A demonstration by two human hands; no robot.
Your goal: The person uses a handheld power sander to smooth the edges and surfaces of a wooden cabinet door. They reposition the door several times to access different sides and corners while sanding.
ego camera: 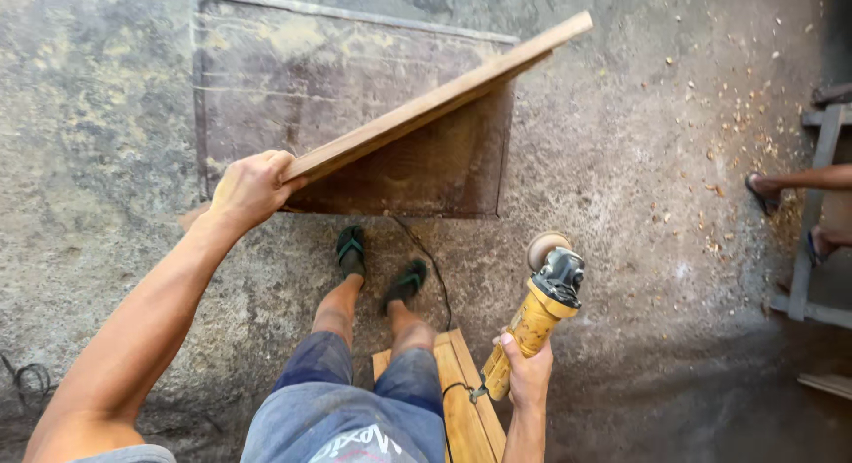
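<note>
While gripped by the left hand, plank slanting up-right; right hand around upward-pointing grinder.

Rough, stained concrete floor, mottled grey and brown, lit by soft daylight. Set into it at top centre, a dark rectangular slab with pale scratches. Scattered over the floor toward the top right corner, wood shavings. At the right edge, a grey wooden frame beside another person's 2 sandalled feet. At bottom centre, a slatted wooden bench. Near the bottom left corner, a coiled black wire.
</note>
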